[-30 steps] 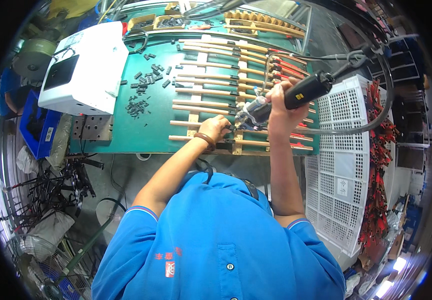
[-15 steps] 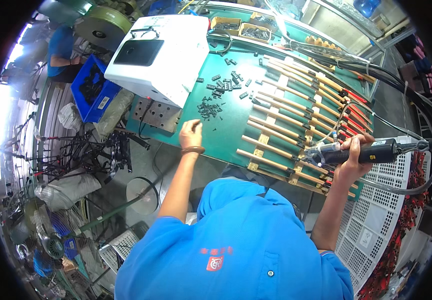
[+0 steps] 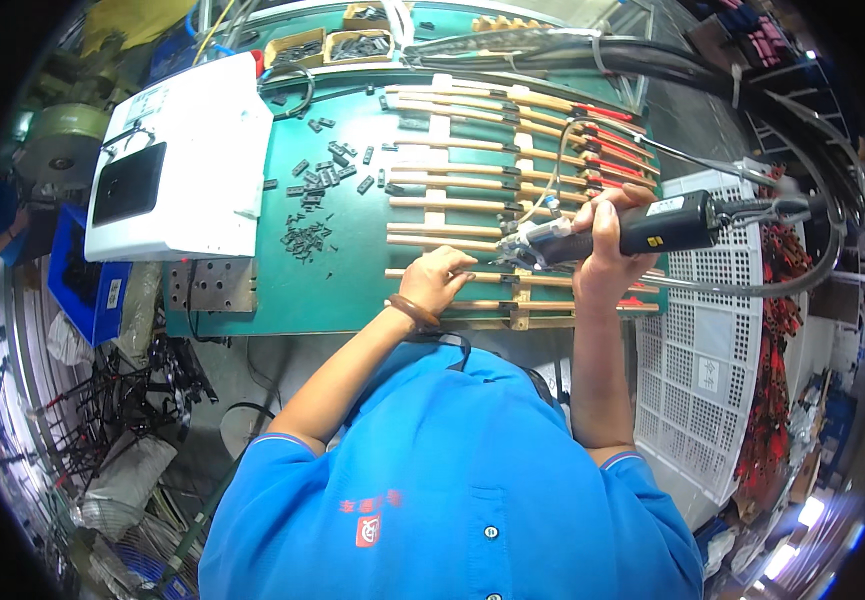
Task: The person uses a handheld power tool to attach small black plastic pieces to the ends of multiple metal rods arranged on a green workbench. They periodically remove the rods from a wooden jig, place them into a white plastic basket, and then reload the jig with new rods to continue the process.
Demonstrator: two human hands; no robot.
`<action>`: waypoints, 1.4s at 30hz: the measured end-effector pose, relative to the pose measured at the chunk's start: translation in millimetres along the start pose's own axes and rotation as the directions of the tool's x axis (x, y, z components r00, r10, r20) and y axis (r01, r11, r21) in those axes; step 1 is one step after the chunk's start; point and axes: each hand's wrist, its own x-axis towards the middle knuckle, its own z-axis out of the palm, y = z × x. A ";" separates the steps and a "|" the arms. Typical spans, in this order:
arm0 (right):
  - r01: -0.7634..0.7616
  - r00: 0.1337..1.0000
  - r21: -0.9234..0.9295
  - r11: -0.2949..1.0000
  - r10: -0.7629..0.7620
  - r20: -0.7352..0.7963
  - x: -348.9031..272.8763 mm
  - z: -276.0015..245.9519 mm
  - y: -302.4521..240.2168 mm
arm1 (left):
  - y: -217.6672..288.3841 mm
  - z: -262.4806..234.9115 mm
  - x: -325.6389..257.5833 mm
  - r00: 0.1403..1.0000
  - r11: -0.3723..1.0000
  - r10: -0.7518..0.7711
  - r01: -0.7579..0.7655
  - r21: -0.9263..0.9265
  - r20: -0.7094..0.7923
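A white box-shaped machine with a dark panel is seen at the left of the green table, and small black parts are scattered just beside it. Further right, wooden-handled tools are laid in a row across the table, on pale slats. The left hand is rested on the nearest handles, its fingers bent down on one of them. A black electric screwdriver is gripped by the clenched fingers of the right hand, its tip held just above the handles beside the left hand. A white perforated crate is seen at the far right.
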 end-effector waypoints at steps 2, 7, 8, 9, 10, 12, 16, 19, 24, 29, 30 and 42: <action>-0.054 0.998 -0.043 0.998 0.052 -0.035 -4.0 -4.8 -6.6 | -1.2 10.3 4.0 0.986 0.962 0.165 -0.168 0.216 0.034; -0.063 0.997 -0.150 0.987 0.057 -0.044 -34.9 -27.9 -20.0 | -10.4 37.4 -8.2 0.910 0.917 0.350 -0.381 0.116 0.222; -0.060 0.998 -0.158 0.986 0.054 -0.044 -40.6 -32.3 -21.7 | -9.6 45.1 -11.8 0.908 0.906 0.362 -0.396 0.152 0.209; -0.058 0.998 -0.165 0.985 0.051 -0.043 -46.1 -36.2 -22.2 | -8.3 53.4 -16.2 0.907 0.893 0.373 -0.408 0.187 0.195; -0.077 0.996 -0.159 0.984 0.068 -0.061 -52.5 -39.5 -20.3 | -7.6 58.8 -18.8 0.912 0.892 0.369 -0.402 0.208 0.181; -0.083 0.994 -0.182 0.980 0.070 -0.080 -63.1 -42.6 -14.5 | -8.7 65.4 -23.8 0.944 0.926 0.279 -0.313 0.209 0.176; -0.050 0.997 -0.177 0.983 0.040 -0.059 -73.3 -49.3 -1.3 | -9.5 72.7 -24.1 0.975 0.943 0.166 -0.200 0.267 0.145; -0.060 0.997 -0.177 0.982 0.051 -0.060 -75.5 -46.8 -1.2 | -6.0 73.0 -24.3 0.983 0.940 0.110 -0.150 0.306 0.146; -0.039 0.998 -0.199 0.979 0.028 -0.060 -74.8 -45.5 -1.4 | -7.4 74.6 -23.4 0.985 0.944 0.072 -0.118 0.307 0.155; -0.029 0.997 -0.191 0.981 0.016 -0.072 -65.1 -36.6 -13.1 | -9.2 76.6 -25.0 0.988 0.944 0.093 -0.127 0.304 0.122; -0.010 0.999 -0.182 0.983 0.003 -0.041 -62.7 -34.8 -14.6 | -9.3 76.0 -25.7 0.988 0.942 0.092 -0.126 0.310 0.123; -0.011 0.997 -0.174 0.985 -0.002 -0.074 -61.1 -38.9 -7.5 | -14.2 76.7 -25.8 0.979 0.936 0.167 -0.195 0.292 0.119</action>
